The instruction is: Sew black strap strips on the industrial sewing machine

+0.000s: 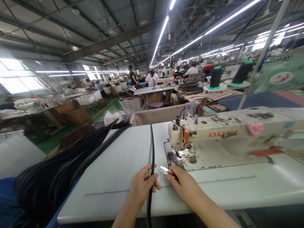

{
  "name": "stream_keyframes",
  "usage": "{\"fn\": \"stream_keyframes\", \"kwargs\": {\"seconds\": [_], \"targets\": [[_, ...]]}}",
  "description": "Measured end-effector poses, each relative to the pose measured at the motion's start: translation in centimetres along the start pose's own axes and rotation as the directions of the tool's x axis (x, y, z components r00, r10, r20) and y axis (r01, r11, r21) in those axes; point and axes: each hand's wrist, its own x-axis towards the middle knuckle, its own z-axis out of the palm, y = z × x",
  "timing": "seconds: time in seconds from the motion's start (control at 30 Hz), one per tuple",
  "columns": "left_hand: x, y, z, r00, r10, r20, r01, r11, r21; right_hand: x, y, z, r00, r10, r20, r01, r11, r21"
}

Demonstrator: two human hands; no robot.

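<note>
A long black strap [152,148] runs from the far edge of the white table down over its front edge. My left hand [143,183] pinches this strap between thumb and fingers, a little in from the front edge. Just to the right, my right hand [179,180] is closed around a small pair of thread snips [164,170]. Their pale blades point left toward the strap, apart from it. Most of the snips' body is hidden in my palm. Behind my right hand is the needle area of a sewing machine [209,139].
A thick bundle of black straps [54,171] hangs over the table's left side. Two black thread cones [215,77] stand behind the machine, near a green fan [280,76]. A ruler line is marked along the white tabletop [114,158]. Other people work farther back.
</note>
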Motion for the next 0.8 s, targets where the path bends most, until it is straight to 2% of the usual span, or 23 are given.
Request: {"fn": "stream_keyframes", "kwargs": {"seconds": [0.23, 0.5, 0.6, 0.73, 0.8], "targets": [[-0.5, 0.1, 0.6, 1.0, -0.016, -0.015, 0.014, 0.996, -0.088, -0.2, -1.8, 0.5, 0.998, -0.057, 0.024, 0.059, 0.992, -0.114], [-0.9, 0.0, 1.3, 1.0, -0.005, 0.024, 0.009, 0.99, -0.142, 0.2, -1.1, 1.5, 0.971, -0.221, -0.088, 0.19, 0.943, -0.272], [-1.0, -0.2, 1.5, 1.0, -0.001, 0.014, 0.003, 0.989, -0.149, 0.3, -0.5, 2.1, 0.943, -0.295, -0.156, 0.227, 0.91, -0.347], [-1.0, -0.1, 1.8, 1.0, -0.007, -0.003, 0.007, 0.989, -0.145, 0.4, 0.1, 2.6, 0.872, -0.436, -0.223, 0.279, 0.816, -0.506], [-1.0, -0.2, 1.8, 0.999, -0.019, -0.03, 0.014, 0.991, -0.131, 0.3, 0.2, 2.6, 0.849, -0.469, -0.243, 0.273, 0.784, -0.558]]}}
